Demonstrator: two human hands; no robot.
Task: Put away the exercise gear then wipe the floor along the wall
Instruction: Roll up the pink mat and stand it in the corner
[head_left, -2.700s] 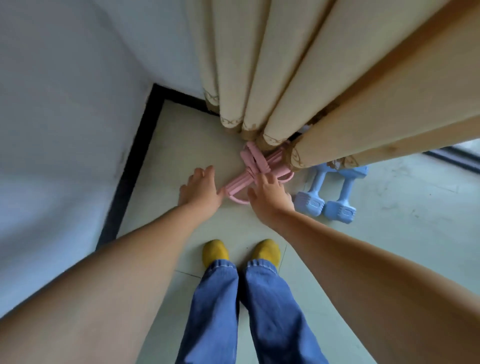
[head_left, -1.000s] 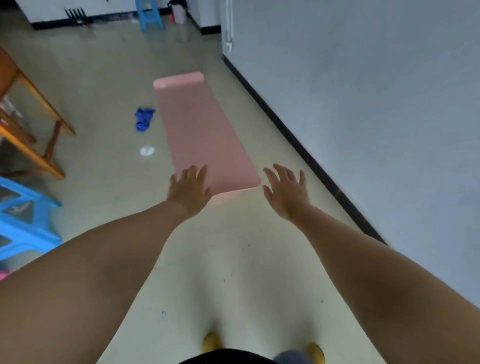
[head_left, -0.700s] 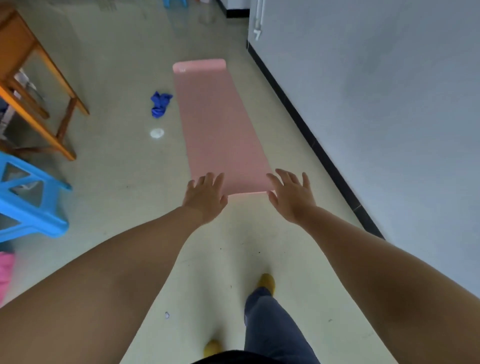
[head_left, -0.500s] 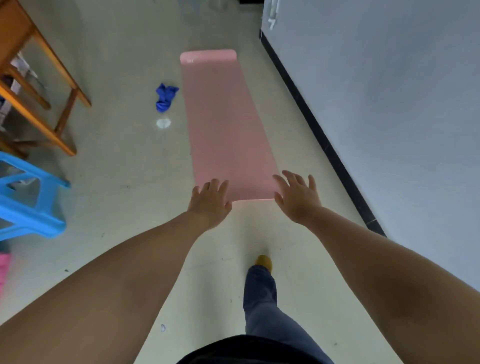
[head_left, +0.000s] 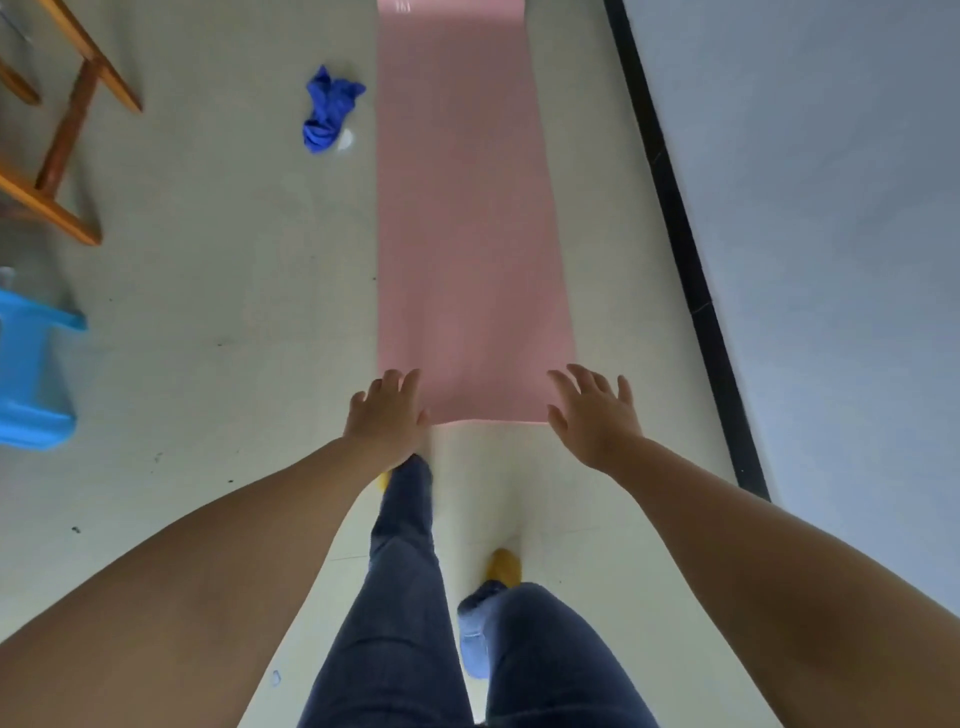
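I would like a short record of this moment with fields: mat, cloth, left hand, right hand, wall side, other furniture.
mat: pink mat lies unrolled flat on the floor, beside the wall
cloth: blue cloth crumpled on the floor, left of the mat
left hand: left hand open, over the mat's near left corner
right hand: right hand open, fingers spread, at the near right corner
wall side: black baseboard on the right
other furniture: wooden frame, blue stool

mat (head_left: 467, 234): pink, unrolled flat on the floor, running lengthwise beside the wall
cloth (head_left: 328, 109): blue, crumpled on the floor just left of the mat's far part
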